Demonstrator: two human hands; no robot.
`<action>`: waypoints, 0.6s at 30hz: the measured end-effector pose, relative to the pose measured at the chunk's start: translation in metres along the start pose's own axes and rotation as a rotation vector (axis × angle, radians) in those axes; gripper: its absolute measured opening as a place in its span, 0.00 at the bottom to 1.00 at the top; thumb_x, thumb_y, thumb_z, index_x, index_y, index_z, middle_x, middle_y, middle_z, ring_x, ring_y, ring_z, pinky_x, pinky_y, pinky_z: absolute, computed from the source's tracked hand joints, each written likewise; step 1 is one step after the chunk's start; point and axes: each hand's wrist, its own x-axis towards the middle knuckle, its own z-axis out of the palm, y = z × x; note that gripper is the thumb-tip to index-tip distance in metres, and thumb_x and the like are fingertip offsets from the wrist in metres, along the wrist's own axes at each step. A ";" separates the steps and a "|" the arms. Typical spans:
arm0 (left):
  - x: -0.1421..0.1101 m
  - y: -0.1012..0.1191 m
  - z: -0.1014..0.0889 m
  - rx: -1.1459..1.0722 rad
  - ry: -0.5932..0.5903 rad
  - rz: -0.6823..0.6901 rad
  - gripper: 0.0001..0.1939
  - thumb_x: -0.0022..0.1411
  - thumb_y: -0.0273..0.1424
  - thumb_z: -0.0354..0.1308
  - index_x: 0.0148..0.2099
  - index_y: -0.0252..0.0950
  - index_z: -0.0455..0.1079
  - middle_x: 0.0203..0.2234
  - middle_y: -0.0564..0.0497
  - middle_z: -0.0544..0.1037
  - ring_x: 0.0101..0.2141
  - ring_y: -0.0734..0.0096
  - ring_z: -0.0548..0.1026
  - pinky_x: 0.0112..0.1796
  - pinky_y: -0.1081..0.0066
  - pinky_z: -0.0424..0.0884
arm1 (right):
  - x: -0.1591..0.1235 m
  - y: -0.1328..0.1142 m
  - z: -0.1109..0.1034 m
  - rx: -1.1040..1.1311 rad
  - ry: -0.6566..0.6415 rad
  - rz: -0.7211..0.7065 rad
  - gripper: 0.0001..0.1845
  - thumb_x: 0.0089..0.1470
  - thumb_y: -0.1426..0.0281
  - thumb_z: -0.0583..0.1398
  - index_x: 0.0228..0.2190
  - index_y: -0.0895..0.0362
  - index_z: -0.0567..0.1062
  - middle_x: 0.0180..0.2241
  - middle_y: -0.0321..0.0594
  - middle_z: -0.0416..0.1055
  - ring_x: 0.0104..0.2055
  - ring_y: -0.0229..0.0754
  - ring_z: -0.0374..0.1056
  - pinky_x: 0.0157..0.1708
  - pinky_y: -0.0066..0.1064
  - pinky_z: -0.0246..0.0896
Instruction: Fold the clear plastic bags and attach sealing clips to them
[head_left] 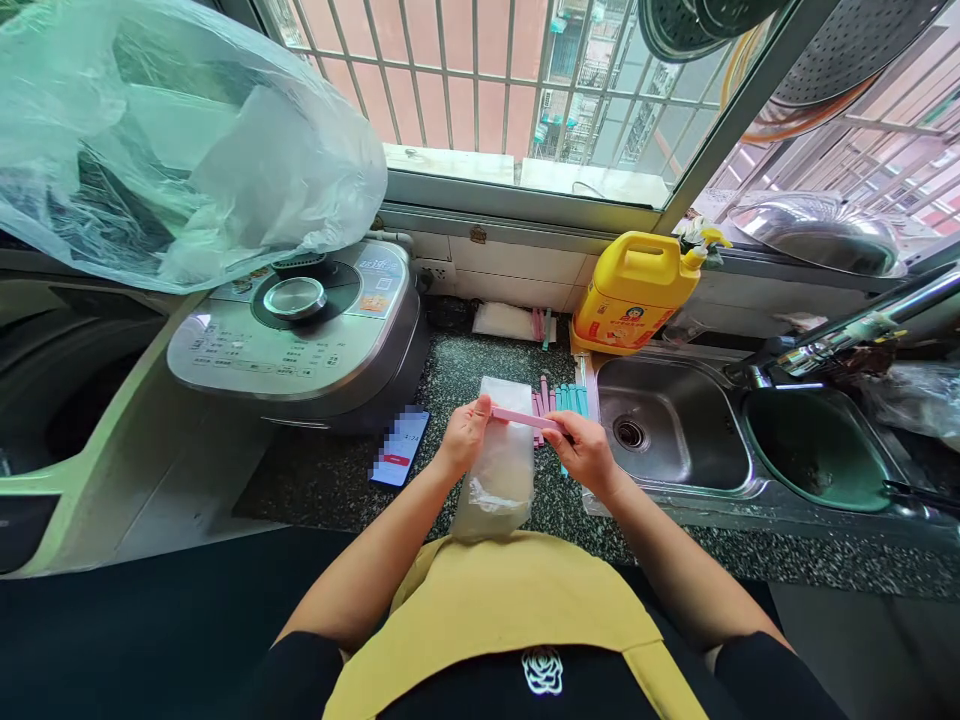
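Between my two hands stretches a pink bag sealing clip, long and thin. My left hand is closed on its left end, and the fingers of my right hand pinch its right end. Below the clip lies a translucent plastic bag, running from the counter toward my apron. Whether the clip is around the bag or only above it, I cannot tell. Just beyond my right hand, several teal clips lie in a row beside several pink clips.
A phone lies left of my hands, near a large rice cooker. Behind are a white packet with clips beside it and a yellow jug. To the right is a steel sink with a green basin.
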 end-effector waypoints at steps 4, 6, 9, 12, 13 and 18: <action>0.000 -0.002 0.001 0.028 0.041 0.086 0.33 0.44 0.61 0.52 0.18 0.33 0.66 0.15 0.52 0.67 0.20 0.76 0.62 0.22 0.74 0.57 | -0.004 0.000 0.005 -0.066 0.032 -0.080 0.09 0.59 0.67 0.53 0.36 0.57 0.71 0.26 0.41 0.73 0.26 0.38 0.68 0.25 0.28 0.63; 0.001 -0.003 0.001 0.010 0.042 0.112 0.32 0.46 0.60 0.52 0.18 0.33 0.66 0.15 0.52 0.67 0.20 0.76 0.63 0.23 0.74 0.58 | -0.005 0.001 0.008 -0.083 0.046 -0.105 0.09 0.59 0.67 0.53 0.36 0.58 0.71 0.25 0.42 0.72 0.25 0.38 0.68 0.24 0.28 0.63; 0.001 -0.003 0.003 -0.016 0.046 0.130 0.32 0.48 0.60 0.52 0.17 0.34 0.66 0.15 0.52 0.67 0.20 0.75 0.63 0.24 0.73 0.59 | -0.007 0.002 0.010 -0.089 0.064 -0.117 0.10 0.60 0.67 0.52 0.37 0.58 0.71 0.25 0.42 0.72 0.25 0.38 0.68 0.25 0.28 0.63; 0.001 -0.001 0.005 -0.031 0.065 0.126 0.30 0.49 0.58 0.53 0.17 0.34 0.66 0.14 0.52 0.67 0.20 0.74 0.64 0.24 0.73 0.60 | -0.008 0.002 0.011 -0.089 0.065 -0.118 0.11 0.60 0.67 0.52 0.37 0.58 0.72 0.25 0.42 0.72 0.25 0.38 0.68 0.25 0.28 0.63; 0.000 0.000 0.005 -0.038 0.073 0.116 0.30 0.49 0.57 0.53 0.17 0.34 0.66 0.14 0.52 0.67 0.20 0.74 0.64 0.24 0.73 0.60 | -0.007 0.002 0.010 -0.089 0.066 -0.119 0.11 0.60 0.67 0.52 0.37 0.58 0.72 0.25 0.42 0.73 0.25 0.38 0.68 0.25 0.28 0.63; -0.001 0.004 0.008 -0.089 0.097 0.051 0.30 0.48 0.57 0.55 0.17 0.33 0.65 0.13 0.53 0.67 0.18 0.76 0.63 0.23 0.73 0.59 | -0.007 0.002 0.010 -0.086 0.076 -0.119 0.12 0.60 0.66 0.52 0.38 0.57 0.73 0.26 0.42 0.74 0.25 0.38 0.69 0.26 0.29 0.65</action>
